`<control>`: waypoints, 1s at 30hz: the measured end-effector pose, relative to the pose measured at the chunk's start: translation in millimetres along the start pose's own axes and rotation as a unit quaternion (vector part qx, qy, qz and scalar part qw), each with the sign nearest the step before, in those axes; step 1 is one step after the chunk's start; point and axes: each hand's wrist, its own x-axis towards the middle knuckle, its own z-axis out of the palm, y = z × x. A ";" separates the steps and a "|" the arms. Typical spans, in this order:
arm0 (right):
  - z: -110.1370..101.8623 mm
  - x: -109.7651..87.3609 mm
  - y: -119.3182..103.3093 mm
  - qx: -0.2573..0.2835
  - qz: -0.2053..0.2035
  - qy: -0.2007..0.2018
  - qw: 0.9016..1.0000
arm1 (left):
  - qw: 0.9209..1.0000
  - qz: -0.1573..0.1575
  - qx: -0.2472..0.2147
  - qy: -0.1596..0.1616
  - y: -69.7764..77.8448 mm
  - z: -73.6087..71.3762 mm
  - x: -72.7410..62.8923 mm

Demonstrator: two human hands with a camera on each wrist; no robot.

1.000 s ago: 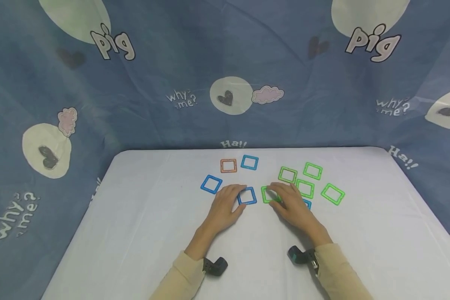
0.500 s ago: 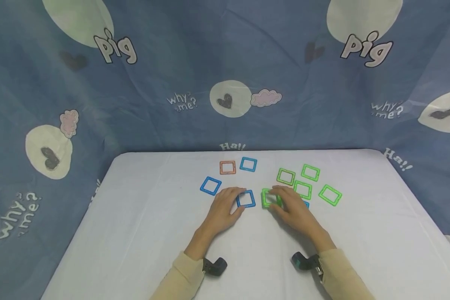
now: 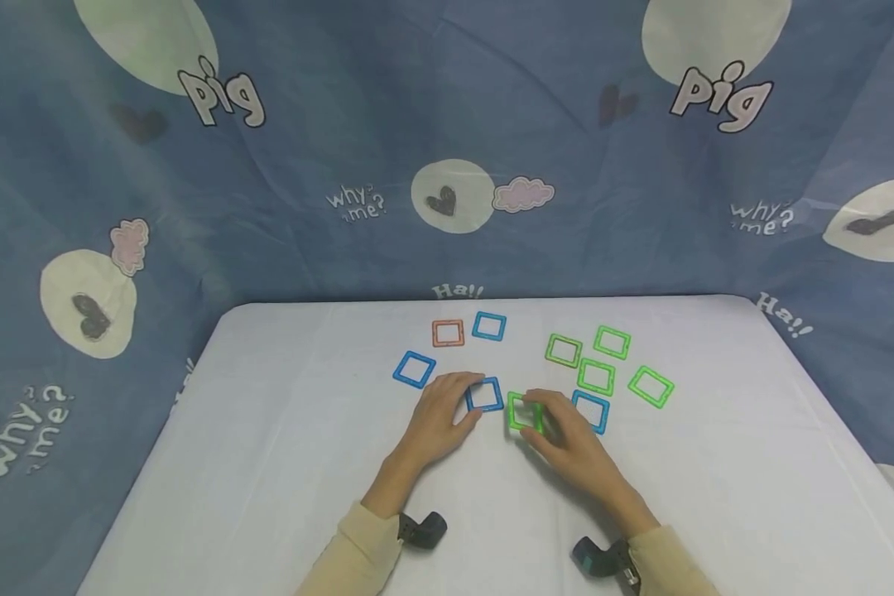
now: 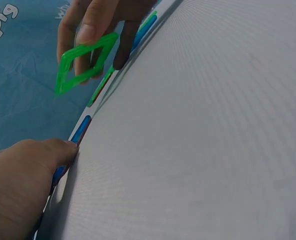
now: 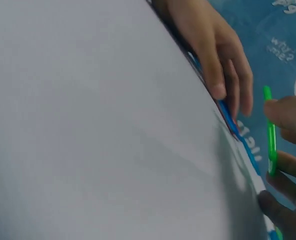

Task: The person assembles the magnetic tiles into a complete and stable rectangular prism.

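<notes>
My right hand (image 3: 569, 439) pinches a green square magnetic tile (image 3: 511, 411), an open frame, by its right side between thumb and fingers. In the left wrist view this green tile (image 4: 63, 77) is tilted and raised off the white table. My left hand (image 3: 439, 416) holds a blue square magnetic tile (image 3: 499, 393) lying flat, with the thumb at its near edge and fingers at its far edge. The left wrist view has the thumb (image 4: 63, 150) right on the blue tile. Only a narrow gap separates the two held tiles in the head view.
Right of my right hand lies a blue tile (image 3: 592, 397). Several green tiles (image 3: 598, 362) are scattered behind it, one farther right (image 3: 658, 376). Toward the back lie an orange tile (image 3: 448, 344) and a blue tile (image 3: 489, 314); another blue tile (image 3: 421, 356) sits behind my left hand.
My right hand has lifted the green tile off the table and drawn it slightly toward me, uncovering the blue tile at its right. My left hand has stayed on its blue tile.
</notes>
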 end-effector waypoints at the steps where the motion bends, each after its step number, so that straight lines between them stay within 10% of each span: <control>1: 2.4 0.0 -0.2 0.008 0.003 0.000 1.000 | 1.000 -0.001 -0.001 -0.001 -0.4 0.0 0.0; 30: -4.2 22.2 30.3 0.006 0.027 0.010 1.000 | 1.000 -0.012 0.005 -0.016 -1.3 1.4 1.9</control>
